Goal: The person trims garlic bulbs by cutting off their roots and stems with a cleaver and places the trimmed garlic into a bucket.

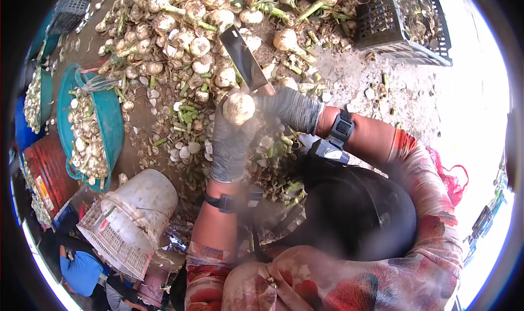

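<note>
My left hand [229,147], in a grey glove, is closed around a whitish garlic bulb [238,108] at the middle of the head view. Just to its right, my right hand [292,109], also gloved, grips a knife [244,58] by its wooden handle. The broad dark blade points up and to the left, above the bulb and apart from it. Beyond the blade lies a large heap of garlic bulbs [188,46] with green stems. Cut stem pieces and trimmings [188,117] litter the ground below the hands.
A teal tub [116,128] of garlic stands at left, near a red bucket [53,163] and a white bucket [147,188] resting on its side against a crate. A black crate [401,43] holds scraps at upper right. Another person in blue [82,273] is at lower left.
</note>
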The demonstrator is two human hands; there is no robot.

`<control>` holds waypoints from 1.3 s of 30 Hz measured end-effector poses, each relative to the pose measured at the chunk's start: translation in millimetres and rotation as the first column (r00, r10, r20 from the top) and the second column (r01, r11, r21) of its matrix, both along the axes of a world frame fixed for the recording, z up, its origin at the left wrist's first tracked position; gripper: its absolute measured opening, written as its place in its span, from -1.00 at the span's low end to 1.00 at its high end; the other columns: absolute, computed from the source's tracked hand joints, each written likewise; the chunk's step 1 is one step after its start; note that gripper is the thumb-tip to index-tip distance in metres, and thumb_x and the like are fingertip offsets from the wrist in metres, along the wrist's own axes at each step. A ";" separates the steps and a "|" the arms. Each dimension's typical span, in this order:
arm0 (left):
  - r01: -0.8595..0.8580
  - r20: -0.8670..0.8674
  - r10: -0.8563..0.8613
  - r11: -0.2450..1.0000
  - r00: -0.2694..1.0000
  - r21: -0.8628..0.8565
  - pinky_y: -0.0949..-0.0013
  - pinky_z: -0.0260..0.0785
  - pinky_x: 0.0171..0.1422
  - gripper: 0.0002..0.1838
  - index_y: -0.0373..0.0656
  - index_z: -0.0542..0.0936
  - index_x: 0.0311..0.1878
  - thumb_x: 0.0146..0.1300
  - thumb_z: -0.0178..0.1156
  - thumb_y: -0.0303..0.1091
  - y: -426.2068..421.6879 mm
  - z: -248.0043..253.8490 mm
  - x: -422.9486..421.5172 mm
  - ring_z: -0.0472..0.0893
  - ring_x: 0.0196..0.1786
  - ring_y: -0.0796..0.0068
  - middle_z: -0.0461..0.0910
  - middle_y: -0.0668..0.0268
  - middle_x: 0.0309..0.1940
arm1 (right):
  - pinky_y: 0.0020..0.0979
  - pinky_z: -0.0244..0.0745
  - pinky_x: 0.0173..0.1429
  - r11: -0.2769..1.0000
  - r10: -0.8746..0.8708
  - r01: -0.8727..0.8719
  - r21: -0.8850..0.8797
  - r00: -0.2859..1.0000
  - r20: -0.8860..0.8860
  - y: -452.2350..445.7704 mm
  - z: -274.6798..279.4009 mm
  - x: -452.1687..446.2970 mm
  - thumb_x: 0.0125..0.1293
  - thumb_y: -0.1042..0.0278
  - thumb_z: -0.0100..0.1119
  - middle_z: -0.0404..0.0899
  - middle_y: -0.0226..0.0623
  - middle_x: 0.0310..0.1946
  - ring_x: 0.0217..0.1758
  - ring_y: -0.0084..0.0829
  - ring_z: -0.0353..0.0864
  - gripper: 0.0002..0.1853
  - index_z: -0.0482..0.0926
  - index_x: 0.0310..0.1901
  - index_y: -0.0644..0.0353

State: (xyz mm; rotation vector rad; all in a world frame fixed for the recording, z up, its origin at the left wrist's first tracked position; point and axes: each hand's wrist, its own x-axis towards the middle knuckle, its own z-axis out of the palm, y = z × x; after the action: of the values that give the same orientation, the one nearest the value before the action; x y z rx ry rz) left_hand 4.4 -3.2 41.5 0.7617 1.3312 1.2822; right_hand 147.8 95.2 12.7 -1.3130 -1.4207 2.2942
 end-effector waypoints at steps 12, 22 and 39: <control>0.278 -0.561 -0.230 0.961 0.795 0.000 0.43 0.47 -0.02 -0.67 -0.20 0.50 0.01 0.33 0.22 -0.18 -29.5 -51.6 -26.7 0.58 -0.12 0.55 0.61 0.37 -0.14 | -0.20 0.54 -0.11 0.427 0.367 -0.564 0.707 0.822 0.435 -4.2 65.5 38.2 0.02 0.31 0.28 0.64 -0.16 -0.22 -0.15 -0.04 0.64 -0.62 0.59 -0.05 0.04; 0.371 -0.572 -0.356 0.924 0.739 -0.096 0.37 0.47 -0.06 -0.65 -0.21 0.46 0.07 0.30 0.23 -0.28 -36.1 -46.7 -24.2 0.59 -0.15 0.50 0.61 0.28 -0.15 | -0.10 0.50 -0.30 0.407 0.322 -0.501 0.764 0.861 0.393 -17.5 37.4 38.5 0.09 0.34 0.18 0.59 -0.17 -0.45 -0.31 -0.04 0.64 -0.83 0.50 -0.25 0.06; -0.791 0.293 0.735 0.587 0.611 0.175 0.01 0.33 0.37 -0.48 -0.30 0.36 0.21 0.32 0.16 -0.16 -44.0 112.4 -247.6 0.46 0.21 0.03 0.47 0.05 0.12 | -0.06 0.50 -0.23 0.588 -0.183 -0.344 0.732 0.825 0.535 3.9 -18.3 84.6 0.27 0.05 0.21 0.59 0.07 -0.41 -0.30 0.09 0.60 -0.64 0.53 -0.07 0.16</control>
State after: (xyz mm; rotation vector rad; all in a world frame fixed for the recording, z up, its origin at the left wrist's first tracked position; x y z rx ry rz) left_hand -243.2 -47.2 153.8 0.1898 1.3713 2.2358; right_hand 232.3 99.1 -5.6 -1.6011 -2.3402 0.9115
